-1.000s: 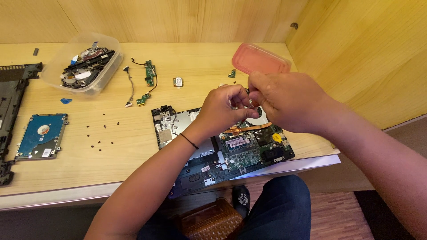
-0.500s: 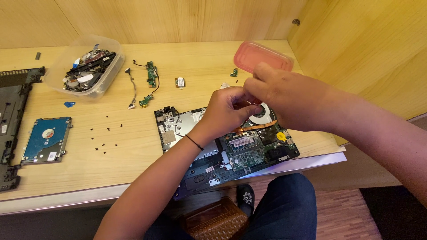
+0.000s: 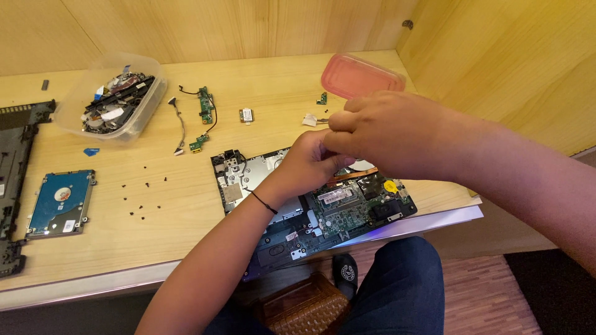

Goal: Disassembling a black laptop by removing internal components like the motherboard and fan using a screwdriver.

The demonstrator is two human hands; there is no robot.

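Note:
An opened laptop base (image 3: 347, 211) lies at the table's front edge, with a green circuit board, a copper heat pipe (image 3: 349, 177) and a yellow round cell (image 3: 390, 185) exposed. My left hand (image 3: 310, 162) rests over the board's upper middle with its fingers curled. My right hand (image 3: 391, 131) hovers just above and to the right, with thumb and fingers pinched against the left hand's fingertips. Whatever lies between the fingers is hidden. A pale fan edge (image 3: 367, 165) shows under the hands.
A clear plastic tub (image 3: 152, 77) of parts stands at the back left, a pink lid (image 3: 360, 77) at the back right. A hard drive (image 3: 61, 201), a black cover (image 3: 15, 161), loose screws (image 3: 146, 185), small boards (image 3: 205, 105) and a white scrap (image 3: 308, 120) lie about. A woven basket (image 3: 304, 307) sits below.
Both hands stay pinched together over the laptop's fan area. They have shifted slightly toward the table's back, and the right hand no longer overlaps the pink lid.

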